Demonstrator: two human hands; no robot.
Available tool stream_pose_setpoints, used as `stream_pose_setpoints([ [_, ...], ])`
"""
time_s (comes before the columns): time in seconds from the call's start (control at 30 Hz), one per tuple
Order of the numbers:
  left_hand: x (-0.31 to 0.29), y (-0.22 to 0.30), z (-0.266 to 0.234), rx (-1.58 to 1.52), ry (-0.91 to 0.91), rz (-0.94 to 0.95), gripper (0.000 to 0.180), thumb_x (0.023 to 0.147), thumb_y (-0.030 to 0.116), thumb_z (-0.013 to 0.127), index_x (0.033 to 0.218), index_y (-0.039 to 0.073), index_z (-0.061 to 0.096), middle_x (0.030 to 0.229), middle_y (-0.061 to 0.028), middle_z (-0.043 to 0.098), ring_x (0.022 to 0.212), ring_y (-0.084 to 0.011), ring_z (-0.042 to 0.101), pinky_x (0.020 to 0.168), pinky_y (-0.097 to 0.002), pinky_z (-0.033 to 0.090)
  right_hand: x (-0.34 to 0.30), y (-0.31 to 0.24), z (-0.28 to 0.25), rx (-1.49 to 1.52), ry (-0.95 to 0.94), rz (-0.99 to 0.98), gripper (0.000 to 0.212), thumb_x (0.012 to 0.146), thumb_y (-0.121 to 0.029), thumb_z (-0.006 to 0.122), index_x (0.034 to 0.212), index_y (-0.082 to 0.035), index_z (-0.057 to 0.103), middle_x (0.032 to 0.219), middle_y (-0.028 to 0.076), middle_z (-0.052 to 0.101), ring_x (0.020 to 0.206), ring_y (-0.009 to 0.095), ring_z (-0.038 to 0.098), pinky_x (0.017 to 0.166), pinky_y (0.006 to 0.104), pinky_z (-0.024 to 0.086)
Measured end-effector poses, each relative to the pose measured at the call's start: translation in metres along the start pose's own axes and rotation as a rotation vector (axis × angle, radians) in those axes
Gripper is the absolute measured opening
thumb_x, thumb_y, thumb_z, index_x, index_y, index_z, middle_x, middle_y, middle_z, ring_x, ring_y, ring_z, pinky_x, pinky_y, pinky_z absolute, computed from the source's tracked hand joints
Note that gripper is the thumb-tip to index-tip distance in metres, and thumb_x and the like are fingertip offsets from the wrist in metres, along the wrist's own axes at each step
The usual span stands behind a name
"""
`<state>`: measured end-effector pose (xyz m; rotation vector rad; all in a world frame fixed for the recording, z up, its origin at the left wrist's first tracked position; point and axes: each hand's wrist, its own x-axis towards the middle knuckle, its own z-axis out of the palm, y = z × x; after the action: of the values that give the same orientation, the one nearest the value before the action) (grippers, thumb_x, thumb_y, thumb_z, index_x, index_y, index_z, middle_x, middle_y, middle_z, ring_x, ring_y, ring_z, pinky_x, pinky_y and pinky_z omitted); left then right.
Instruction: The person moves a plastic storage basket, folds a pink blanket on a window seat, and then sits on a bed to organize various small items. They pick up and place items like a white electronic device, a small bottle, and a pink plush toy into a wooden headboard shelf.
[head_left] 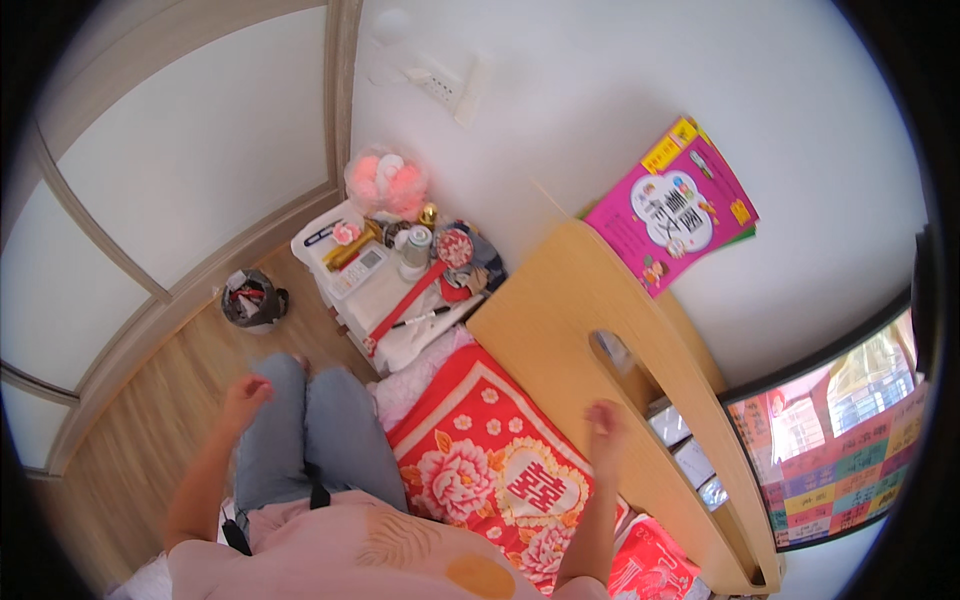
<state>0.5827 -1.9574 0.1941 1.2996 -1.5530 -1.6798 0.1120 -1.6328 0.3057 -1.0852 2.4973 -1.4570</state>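
My left hand [248, 398] is raised beside my knee in blue jeans [283, 400]. Its fingers look loosely curled, and nothing shows in them. On the other side, my right hand [604, 430] is over the light wood headboard shelf [545, 300], smeared by motion, so its fingers cannot be made out. Between my arms a red cloth [480, 430] with pink flowers and a heart-shaped pattern lies flat on the bed. A second red patterned piece [650, 565] is beyond my right forearm.
A white bedside table [370, 290] holds a calculator [360, 272], a pen [422, 318], a red strap [405, 305] and a jar [415, 250]. A small bin [252, 300] stands on the wood floor [200, 390]. A purple book [672, 215] leans against the wall. Framed screen-like panel [835, 440] at right.
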Motion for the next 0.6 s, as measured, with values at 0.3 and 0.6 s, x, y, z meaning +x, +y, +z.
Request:
stream_pose_setpoints([
  [0.3, 0.132, 0.065, 0.053, 0.125, -0.235, 0.062, 0.012, 0.082, 0.007, 0.051, 0.092, 0.002, 0.055, 0.078, -0.0051, 0.060, 0.071, -0.0103, 0.057, 0.063, -0.0256, 0.046, 0.113, -0.125, 0.269, 0.104, -0.468, -0.143, 0.043, 0.073, -0.006, 0.059, 0.113, -0.004, 0.044, 0.108, 0.015, 0.046, 0.093, 0.028, 0.052, 0.076, 0.0342, 0.045],
  [0.6, 0.290, 0.094, 0.111, 0.579, 0.068, 0.492, 0.023, 0.074, 0.012, 0.058, 0.095, 0.004, 0.058, 0.082, -0.0111, 0.056, 0.069, -0.0247, 0.056, 0.061, -0.0331, 0.045, 0.180, -0.091, 0.360, -0.119, -0.390, -0.182, 0.055, 0.072, -0.012, 0.062, 0.121, -0.003, 0.037, 0.112, 0.019, 0.043, 0.100, 0.035, 0.047, 0.080, 0.0401, 0.043],
])
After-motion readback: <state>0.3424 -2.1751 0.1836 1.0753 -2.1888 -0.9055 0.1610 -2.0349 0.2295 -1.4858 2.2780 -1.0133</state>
